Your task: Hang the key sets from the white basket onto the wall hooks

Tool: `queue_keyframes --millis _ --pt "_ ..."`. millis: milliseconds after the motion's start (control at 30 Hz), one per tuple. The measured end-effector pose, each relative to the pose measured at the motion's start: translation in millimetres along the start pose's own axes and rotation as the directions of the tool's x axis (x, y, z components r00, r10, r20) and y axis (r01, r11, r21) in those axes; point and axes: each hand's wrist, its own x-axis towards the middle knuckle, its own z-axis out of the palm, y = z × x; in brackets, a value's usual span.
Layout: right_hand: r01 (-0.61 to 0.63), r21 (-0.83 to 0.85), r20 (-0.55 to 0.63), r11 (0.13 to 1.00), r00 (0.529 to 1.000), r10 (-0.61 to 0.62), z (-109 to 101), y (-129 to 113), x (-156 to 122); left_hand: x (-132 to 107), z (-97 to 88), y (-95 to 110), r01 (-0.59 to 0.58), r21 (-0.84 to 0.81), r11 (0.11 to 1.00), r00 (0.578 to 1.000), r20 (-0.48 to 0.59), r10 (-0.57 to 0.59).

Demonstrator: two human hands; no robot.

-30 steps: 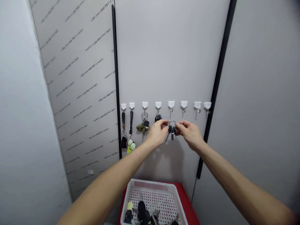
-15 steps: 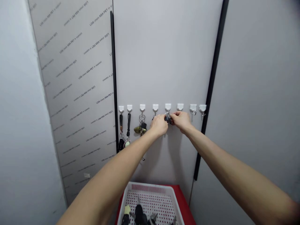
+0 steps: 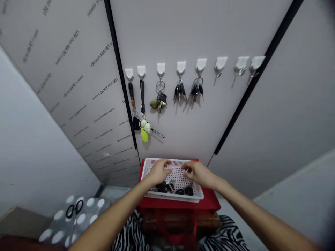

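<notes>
Both my hands hang over a white perforated plastic basket (image 3: 174, 197). My left hand (image 3: 158, 171) is open above its left part, thumb and fingers apart and holding nothing. Over the right part my right hand (image 3: 198, 173) is also open, its fingers loosely bent with nothing visible in them. Black-headed keys (image 3: 188, 190) lie in the near part of the basket, below the hands; some are partly hidden. On the wall panel, a bunch of black keys (image 3: 195, 91) hangs by its ring from a white hook (image 3: 201, 64), with another black key bunch (image 3: 180, 90) to its left.
Further left hang a key ring with a brass-coloured piece (image 3: 155, 104), a black-strapped key with a yellow-green fob (image 3: 144, 135) and a black car key (image 3: 136, 123). Three bare hooks (image 3: 221, 63) are on the right. Scissors (image 3: 74, 209) lie on capped bottles (image 3: 81, 219) at lower left.
My hands have left the hooks and come down over the basket. The black key bunch they were handling now hangs on its hook. The view has tilted downward.
</notes>
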Motion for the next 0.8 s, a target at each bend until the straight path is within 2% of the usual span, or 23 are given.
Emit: queue_keyframes --millis 67,133,200,300,367,467,567,700,800 --pt "-0.007 -0.146 0.159 0.989 0.987 0.03 30.8 3.1 -10.0 -11.5 18.7 -13.9 -0.059 0.062 0.996 0.992 0.114 0.052" --pt "0.006 -0.246 0.212 0.969 0.976 0.047 45.5 2.3 -11.6 -17.3 27.7 -16.5 -0.14 0.132 0.981 0.969 0.222 0.109" --pt "0.012 -0.29 0.244 0.957 0.968 0.062 48.7 0.2 -8.3 -18.6 28.8 -12.4 -0.153 0.192 0.969 0.95 0.3 0.091" --pt "0.01 -0.274 0.288 0.962 0.955 0.073 47.5 -0.1 -1.6 -16.1 24.0 -5.5 -0.087 0.252 0.964 0.937 0.35 -0.007" --pt "0.005 -0.244 0.258 0.97 0.964 0.06 49.0 2.2 2.1 -13.3 21.0 -5.4 -0.044 0.267 0.963 0.941 0.336 -0.05" --pt "-0.027 -0.195 0.119 0.981 0.992 0.051 53.4 6.2 7.8 -6.8 18.1 -11.5 0.011 0.244 0.97 0.967 0.243 -0.072" --pt "-0.05 -0.098 0.006 0.994 0.999 0.05 53.5 6.8 14.0 2.1 13.8 -18.1 0.069 0.157 0.985 0.984 0.155 -0.093" --pt "-0.083 0.102 -0.09 0.991 0.992 0.093 47.5 3.8 20.8 10.3 7.9 -17.8 0.093 -0.058 0.994 0.993 0.072 -0.089" --pt "-0.126 0.309 -0.095 0.943 0.982 0.163 44.8 1.7 23.7 10.2 11.3 -11.5 0.055 -0.312 0.949 0.992 0.126 -0.016"
